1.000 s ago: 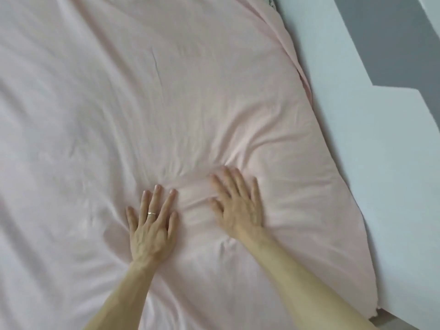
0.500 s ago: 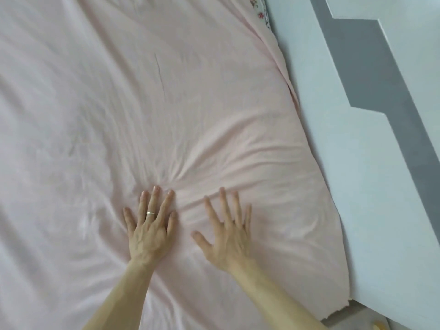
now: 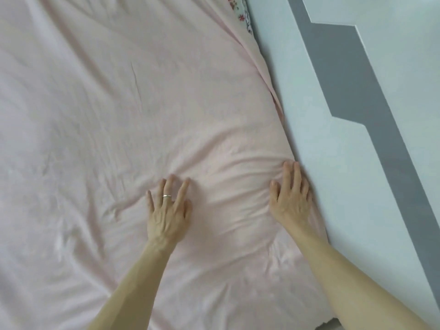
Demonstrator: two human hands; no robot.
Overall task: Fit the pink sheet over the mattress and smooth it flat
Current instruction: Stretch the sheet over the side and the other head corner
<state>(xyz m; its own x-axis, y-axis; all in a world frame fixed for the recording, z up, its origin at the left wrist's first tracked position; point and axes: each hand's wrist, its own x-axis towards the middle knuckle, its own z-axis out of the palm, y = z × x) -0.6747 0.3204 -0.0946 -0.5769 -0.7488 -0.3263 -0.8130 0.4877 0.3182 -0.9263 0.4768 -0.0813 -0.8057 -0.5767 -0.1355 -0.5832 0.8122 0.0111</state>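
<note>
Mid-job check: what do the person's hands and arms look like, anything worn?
The left forearm and right forearm are bare, no sleeves in view. The left hand wears a plain silver-coloured ring. The right hand shows no ring; neither wrist carries a watch or bracelet. No gloves.

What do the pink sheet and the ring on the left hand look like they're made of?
Pink sheet: soft matte fabric, possibly cotton, since it creases finely. Thin ring on the left hand: polished pale metal, silver-coloured, since it glints.
</note>
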